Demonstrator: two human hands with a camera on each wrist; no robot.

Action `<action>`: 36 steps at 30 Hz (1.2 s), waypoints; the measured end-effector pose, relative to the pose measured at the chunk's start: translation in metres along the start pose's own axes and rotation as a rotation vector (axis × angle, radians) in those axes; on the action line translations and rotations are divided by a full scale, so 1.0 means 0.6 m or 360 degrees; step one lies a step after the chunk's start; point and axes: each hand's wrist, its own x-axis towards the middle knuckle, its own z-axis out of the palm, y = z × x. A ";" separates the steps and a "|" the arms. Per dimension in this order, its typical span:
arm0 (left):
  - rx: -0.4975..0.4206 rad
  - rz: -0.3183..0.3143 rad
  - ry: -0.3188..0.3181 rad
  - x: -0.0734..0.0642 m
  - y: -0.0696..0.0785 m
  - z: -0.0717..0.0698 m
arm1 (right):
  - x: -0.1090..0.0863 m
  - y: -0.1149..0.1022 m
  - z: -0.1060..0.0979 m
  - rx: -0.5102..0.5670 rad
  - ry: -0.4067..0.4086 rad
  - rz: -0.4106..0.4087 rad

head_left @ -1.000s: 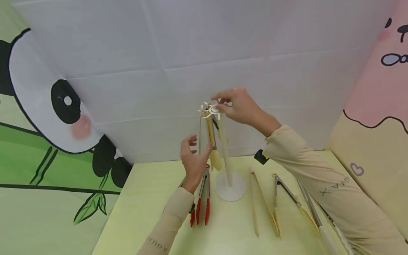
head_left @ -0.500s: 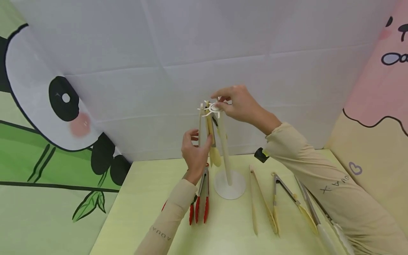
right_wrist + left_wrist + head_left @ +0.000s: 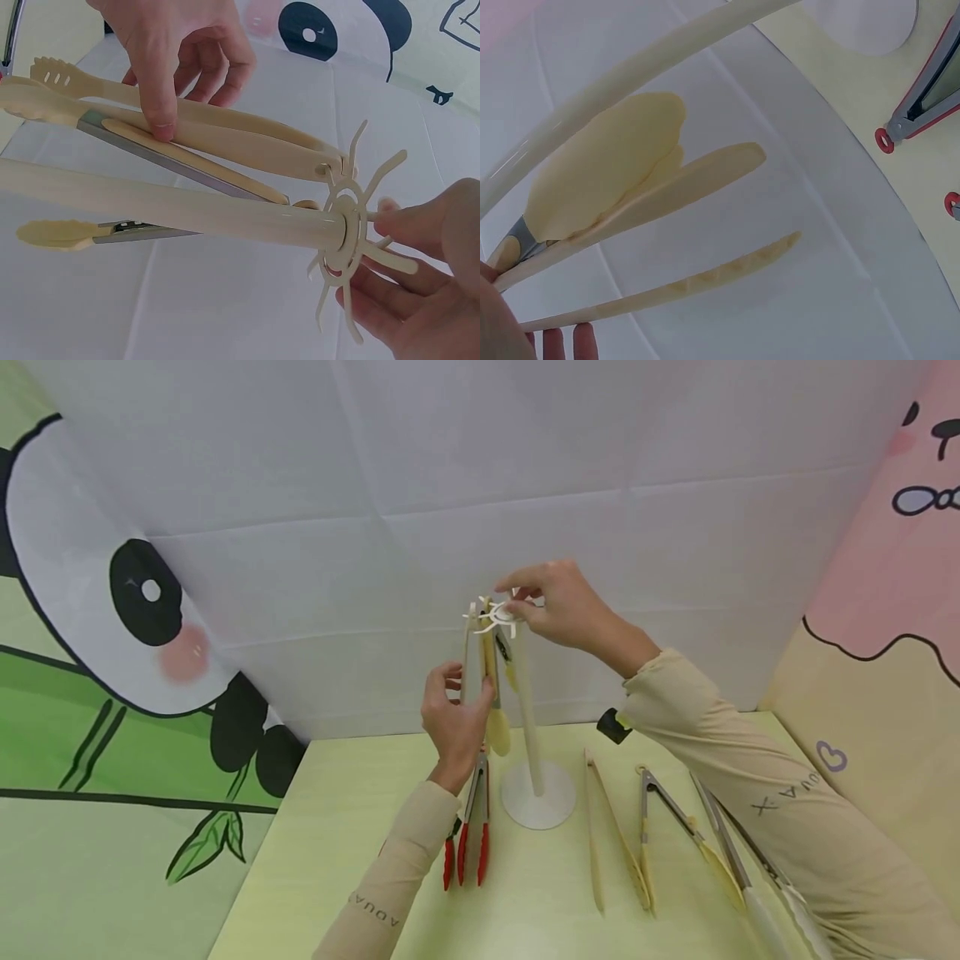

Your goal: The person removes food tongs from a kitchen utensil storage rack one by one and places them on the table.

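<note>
Beige plastic tongs (image 3: 247, 146) hang by their hinged end from a hook of the white stand (image 3: 531, 718). My left hand (image 3: 456, 720) grips them, thumb on one arm and fingers on the other; in the left wrist view their two arms spread apart. At the top of the stand, my right hand (image 3: 558, 606) pinches the hook ring (image 3: 345, 232) between thumb and fingers. Steel tongs with pale yellow tips (image 3: 607, 165) hang close beside the beige ones. Another yellow-tipped pair (image 3: 60, 235) hangs on the pole's other side.
Red-tipped tongs (image 3: 472, 827) lie on the pale yellow table left of the round stand base (image 3: 538, 814). Wooden-coloured tongs (image 3: 596, 835), yellow-tipped steel tongs (image 3: 678, 814) and longer steel tongs (image 3: 738, 852) lie to the right. A black object (image 3: 613, 727) shows beside the right sleeve.
My left hand has risen slightly along the beige tongs, then moved a little left with them. My right hand stays on the hook ring.
</note>
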 end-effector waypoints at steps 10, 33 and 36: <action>-0.0022 0.0035 0.0035 0.004 0.006 -0.004 | -0.002 -0.003 -0.003 -0.0022 -0.0001 0.0031; -0.0032 -0.0031 -0.0042 0.015 -0.004 -0.040 | -0.003 -0.002 0.001 -0.0038 0.0023 0.0013; -0.0003 -0.0032 -0.0091 0.016 -0.006 -0.050 | -0.003 -0.003 0.001 -0.0041 0.0015 0.0016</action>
